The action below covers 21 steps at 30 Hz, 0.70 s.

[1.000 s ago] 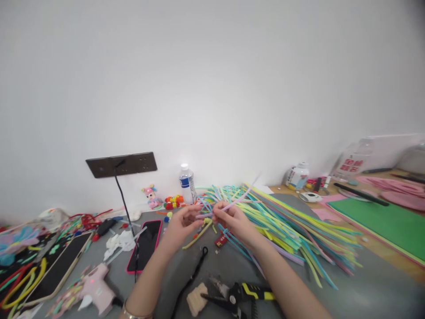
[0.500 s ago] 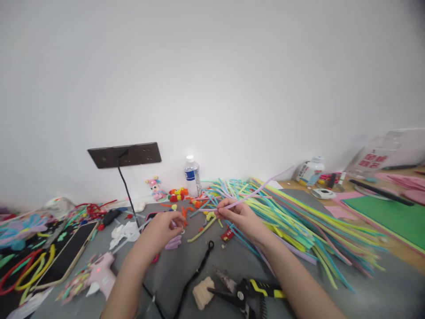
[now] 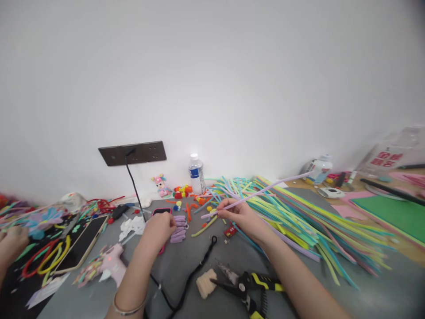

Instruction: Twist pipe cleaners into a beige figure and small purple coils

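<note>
My right hand (image 3: 238, 216) pinches a lilac pipe cleaner (image 3: 265, 189) near its left end. The long part slants up and right above a heap of coloured pipe cleaners (image 3: 292, 217). My left hand (image 3: 160, 229) is lowered at the table, fingers curled together, beside a row of bent lilac pipe-cleaner pieces (image 3: 178, 229). What its fingertips hold, if anything, is hidden. Partly behind that hand lies a pink-edged dark object (image 3: 162, 211). A short yellow-green pipe cleaner (image 3: 203, 227) lies between the hands.
Black-and-yellow pliers (image 3: 244, 287), a beige bundle (image 3: 206, 283) and a black cord (image 3: 199, 266) lie in front. A bottle (image 3: 196, 173) stands by the wall. At left are a phone (image 3: 81, 244), a pink figure (image 3: 113, 262) and another person's hand (image 3: 13, 243).
My left hand has moved down and left to beside the lilac pieces, its fingers closing. The lilac pipe cleaner stays in my right hand. Another person's hand has appeared at left.
</note>
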Available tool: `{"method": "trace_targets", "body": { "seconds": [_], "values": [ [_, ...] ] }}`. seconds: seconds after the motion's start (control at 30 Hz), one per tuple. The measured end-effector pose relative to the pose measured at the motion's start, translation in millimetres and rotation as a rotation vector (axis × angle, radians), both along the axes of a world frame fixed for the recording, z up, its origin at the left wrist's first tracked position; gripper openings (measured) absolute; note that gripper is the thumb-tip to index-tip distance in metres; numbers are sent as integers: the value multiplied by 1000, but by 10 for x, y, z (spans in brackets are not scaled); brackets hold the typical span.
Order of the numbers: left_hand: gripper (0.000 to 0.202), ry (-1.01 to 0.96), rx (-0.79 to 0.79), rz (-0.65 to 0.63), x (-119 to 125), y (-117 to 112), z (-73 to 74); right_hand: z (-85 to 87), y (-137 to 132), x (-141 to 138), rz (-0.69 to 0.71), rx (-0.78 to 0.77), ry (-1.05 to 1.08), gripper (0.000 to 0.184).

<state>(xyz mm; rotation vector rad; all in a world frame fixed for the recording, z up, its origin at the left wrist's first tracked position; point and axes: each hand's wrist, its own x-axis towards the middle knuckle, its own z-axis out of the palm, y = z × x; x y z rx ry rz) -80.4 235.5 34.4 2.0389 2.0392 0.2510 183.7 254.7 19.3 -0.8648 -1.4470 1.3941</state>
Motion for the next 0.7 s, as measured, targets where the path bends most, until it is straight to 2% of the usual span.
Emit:
{"method": "trace_targets", "body": {
  "seconds": [0.1, 0.17, 0.23, 0.33, 0.43, 0.53, 0.6, 0.7],
  "values": [
    [11, 28, -3, 12, -16, -9, -119, -1, 3, -3, -3, 3, 2, 25],
    [13, 44, 8, 12, -4, -12, -140, -5, 4, -6, -10, 0, 15, 25],
    [14, 49, 28, 6, 5, -24, -103, -11, 6, -6, -19, -10, 28, 25],
    [14, 15, 95, -25, 36, -66, 28, -6, -3, -6, -26, -12, 42, 24],
    [9, -256, 219, -171, 156, -125, 144, 25, -30, -16, -11, 13, 38, 22],
    [6, -598, 258, -277, 351, -177, 159, 55, -52, -30, 1, 48, 56, 20],
    [7, -720, 265, -267, 473, -204, 119, 61, -55, -34, -13, 66, 85, 19],
    [10, -802, 317, -197, 592, -235, 41, 63, -54, -30, -30, 82, 108, 20]
  ]
}}
